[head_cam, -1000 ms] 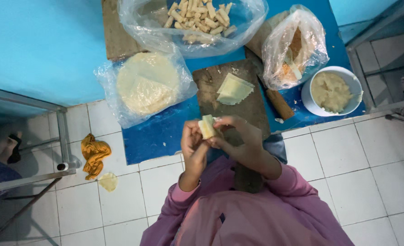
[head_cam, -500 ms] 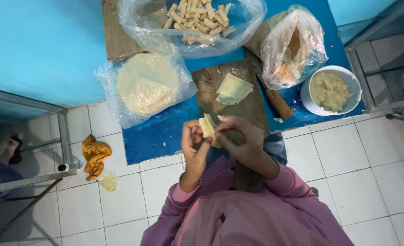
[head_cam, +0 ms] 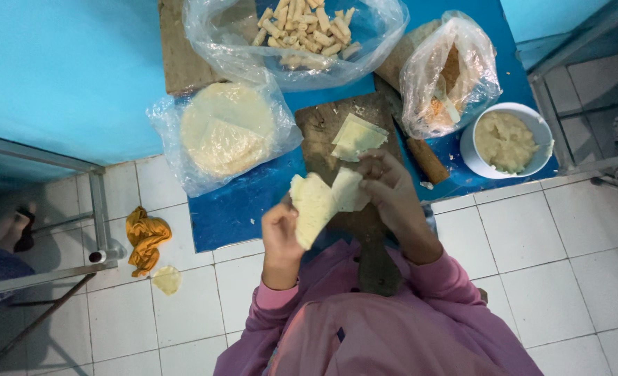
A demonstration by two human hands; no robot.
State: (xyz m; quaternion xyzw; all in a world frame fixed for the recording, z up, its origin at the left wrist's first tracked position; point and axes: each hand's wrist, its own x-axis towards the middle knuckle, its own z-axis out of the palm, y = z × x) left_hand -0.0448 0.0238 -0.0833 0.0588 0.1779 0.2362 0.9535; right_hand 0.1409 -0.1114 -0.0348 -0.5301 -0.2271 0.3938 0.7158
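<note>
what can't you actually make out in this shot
Head view only:
- Bag of rolled pastries: top cut off by the frame edge.
- Crumpled clear bag: contents blurred behind plastic.
- Wooden cutting board: near end hidden by both hands and pink sleeves.
- Left hand: fingertips hidden behind the wrapper sheet.
- Right hand: palm side unseen.

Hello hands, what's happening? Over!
Left hand holds a pale wrapper piece. Right hand holds another wrapper piece. Nothing blocking them.
</note>
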